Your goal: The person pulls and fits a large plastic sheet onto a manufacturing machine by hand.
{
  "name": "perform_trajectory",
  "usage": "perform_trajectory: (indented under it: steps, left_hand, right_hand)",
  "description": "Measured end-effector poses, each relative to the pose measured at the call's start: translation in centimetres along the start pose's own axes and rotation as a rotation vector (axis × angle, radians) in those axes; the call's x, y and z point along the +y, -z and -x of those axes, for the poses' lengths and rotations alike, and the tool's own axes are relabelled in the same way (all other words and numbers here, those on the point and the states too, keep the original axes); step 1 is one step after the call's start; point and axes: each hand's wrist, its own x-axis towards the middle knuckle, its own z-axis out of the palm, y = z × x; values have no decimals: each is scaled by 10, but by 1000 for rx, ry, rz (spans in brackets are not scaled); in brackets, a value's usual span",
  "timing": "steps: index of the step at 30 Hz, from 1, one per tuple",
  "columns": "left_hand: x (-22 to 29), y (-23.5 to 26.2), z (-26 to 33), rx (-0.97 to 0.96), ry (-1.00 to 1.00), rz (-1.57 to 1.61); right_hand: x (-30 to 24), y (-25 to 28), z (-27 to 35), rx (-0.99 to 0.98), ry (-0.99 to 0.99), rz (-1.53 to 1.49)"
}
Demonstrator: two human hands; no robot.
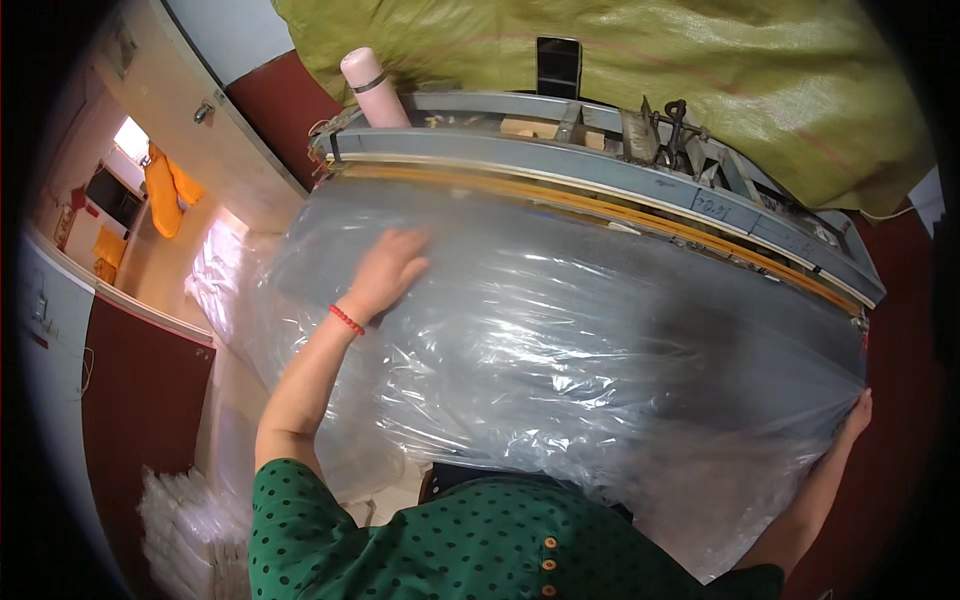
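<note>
A wide sheet of clear plastic film [520, 340] covers the grey worktable and hangs over its near edge against my body. My left hand [390, 270], a red bead bracelet at its wrist, is over the film on the left half of the table. Its fingers are spread and somewhat blurred. Far to the right, my right hand [860, 412] pinches the film's edge at the table's right corner and pulls it taut. Only part of that hand shows at the rim of the picture.
A long grey metal frame [450, 143] with yellow strips [560, 203] spans the table's back. On it stand a pink bottle [375, 88] and a metal clamp [675, 135]. A dark phone [558, 68] leans on green sheeting [690, 50]. Bundled plastic [190, 535] lies lower left, near an open door [190, 95].
</note>
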Motion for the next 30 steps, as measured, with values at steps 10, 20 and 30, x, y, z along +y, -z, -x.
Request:
perform_trajectory:
  steps: [10,20,30]
  left_hand:
    - [-18,-34,-21,403,212,102]
    - [8,-6,-61,708,170,316]
    - [-159,-56,-70,821,610,414]
  right_hand:
    - [-60,96,40,-138,-185,-518]
    - [-80,51,0,128,-257,-345]
    - [-95,-183,15,217,310,48]
